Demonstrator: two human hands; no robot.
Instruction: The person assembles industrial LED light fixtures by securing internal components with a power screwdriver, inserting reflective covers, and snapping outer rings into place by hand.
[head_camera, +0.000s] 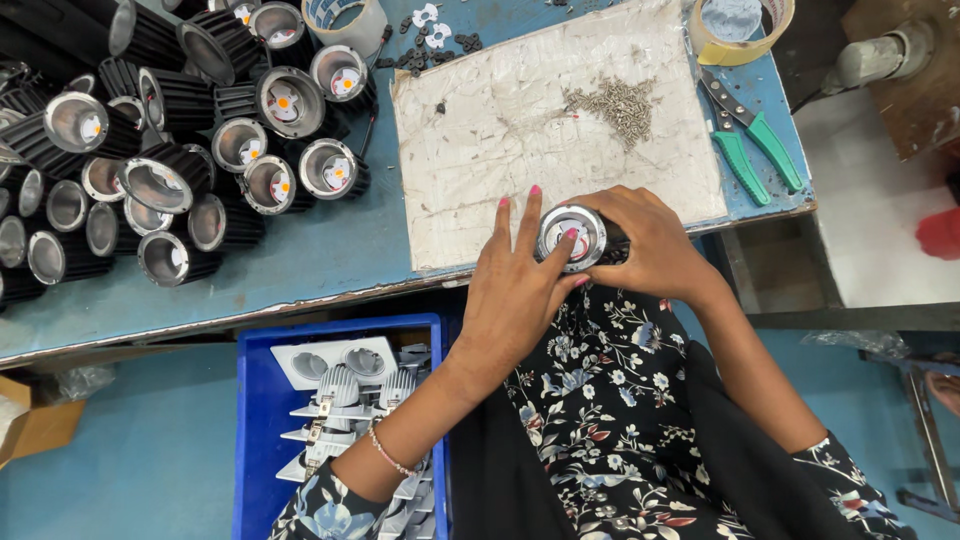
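blue bench (330, 250), lamp (572, 232) in both hands

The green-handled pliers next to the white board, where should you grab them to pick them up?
Best guess: take the green-handled metal pliers by their two green handles, coming from the table's near edge. The handles spread apart and point toward the person, while the grey metal jaws point away, toward the roll of tan tape.
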